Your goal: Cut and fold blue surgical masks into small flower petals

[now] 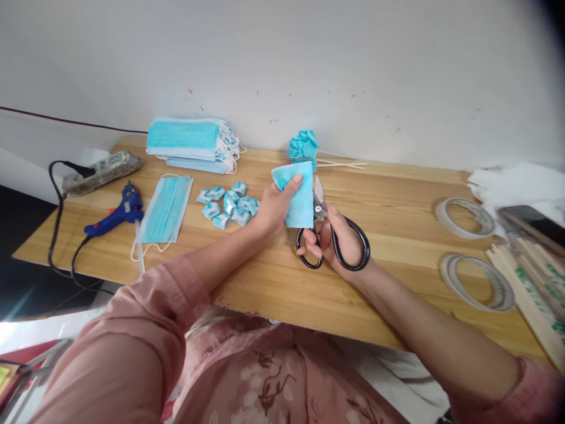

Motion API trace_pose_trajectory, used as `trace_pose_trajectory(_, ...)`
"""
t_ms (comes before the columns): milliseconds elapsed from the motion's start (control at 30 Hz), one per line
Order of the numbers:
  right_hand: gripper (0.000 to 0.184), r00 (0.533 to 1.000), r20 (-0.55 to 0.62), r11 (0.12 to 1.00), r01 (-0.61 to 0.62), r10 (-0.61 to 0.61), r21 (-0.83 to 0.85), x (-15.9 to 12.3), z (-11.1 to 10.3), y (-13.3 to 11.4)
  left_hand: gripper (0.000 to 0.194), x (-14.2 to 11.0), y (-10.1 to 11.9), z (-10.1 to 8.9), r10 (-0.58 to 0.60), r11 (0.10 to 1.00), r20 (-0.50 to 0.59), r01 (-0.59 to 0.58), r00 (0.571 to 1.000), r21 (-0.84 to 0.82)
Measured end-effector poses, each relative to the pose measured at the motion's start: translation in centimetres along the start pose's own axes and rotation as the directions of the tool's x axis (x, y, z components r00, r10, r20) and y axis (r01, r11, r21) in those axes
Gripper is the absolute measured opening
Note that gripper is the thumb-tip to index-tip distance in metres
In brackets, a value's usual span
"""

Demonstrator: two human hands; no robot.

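My left hand (276, 206) pinches a piece of blue mask fabric (296, 194) and holds it upright above the wooden table (265, 282). Just right of it, my right hand (338, 238) has its fingers through the black handles of a pair of scissors (332, 235). The scissor blades point up along the fabric's right edge. A finished blue fabric flower on a thin stick (304, 146) lies behind the fabric. Several small folded blue pieces (228, 204) lie left of my left hand.
A stack of blue face masks (189, 144) sits at the back, one single mask (166, 209) nearer. A blue glue gun (115, 215) and power strip (102, 171) lie far left. Two tape rolls (468, 217), wooden sticks (529, 282) and white material (516, 185) lie on the right.
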State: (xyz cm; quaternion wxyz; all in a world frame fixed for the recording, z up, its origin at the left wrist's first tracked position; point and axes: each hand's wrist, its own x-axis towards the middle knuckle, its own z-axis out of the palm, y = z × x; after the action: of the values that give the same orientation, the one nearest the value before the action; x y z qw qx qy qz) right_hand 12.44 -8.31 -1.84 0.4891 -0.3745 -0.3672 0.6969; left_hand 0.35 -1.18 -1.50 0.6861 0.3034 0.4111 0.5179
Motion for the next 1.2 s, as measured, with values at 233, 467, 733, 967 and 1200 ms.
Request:
trace_pose_trajectory(233, 0.061, 0.999, -0.004, 0.999, 0.038, -0.038, -0.005, 0.09, -0.03, 0.19, 0.025, -0.25, -0.25, -0.03, -0.014, 1.000, 0.026, 0.014, 1.000, 0.016)
trace_pose_trajectory(467, 0.061, 1.000, 0.005, 1.000, 0.020, -0.020, -0.002, 0.08, -0.01, 0.30, 0.030, 0.05, -0.21, -0.25, -0.001, 1.000, 0.015, 0.001, 1.000, -0.002)
trace_pose_trajectory(733, 0.059, 0.998, -0.012, 0.998, 0.065, -0.065, -0.002, 0.15, -0.01, 0.35, 0.032, -0.15, -0.49, -0.27, -0.014, 1.000, 0.042, 0.013, 0.999, 0.026)
trace_pose_trajectory(967, 0.059, 0.997, -0.040, 0.997, 0.073, -0.074, -0.005, 0.03, 0.08, 0.53, 0.027, -0.04, -0.63, -0.37, -0.019, 1.000, 0.046, 0.018, 0.999, 0.013)
trace_pose_trajectory(1200, 0.058, 0.993, -0.051, 0.994, 0.106, -0.108, -0.031, -0.14, 0.23, 0.48, 0.030, -0.11, -0.58, -0.19, -0.029, 1.000, 0.017, 0.029, 0.999, 0.002)
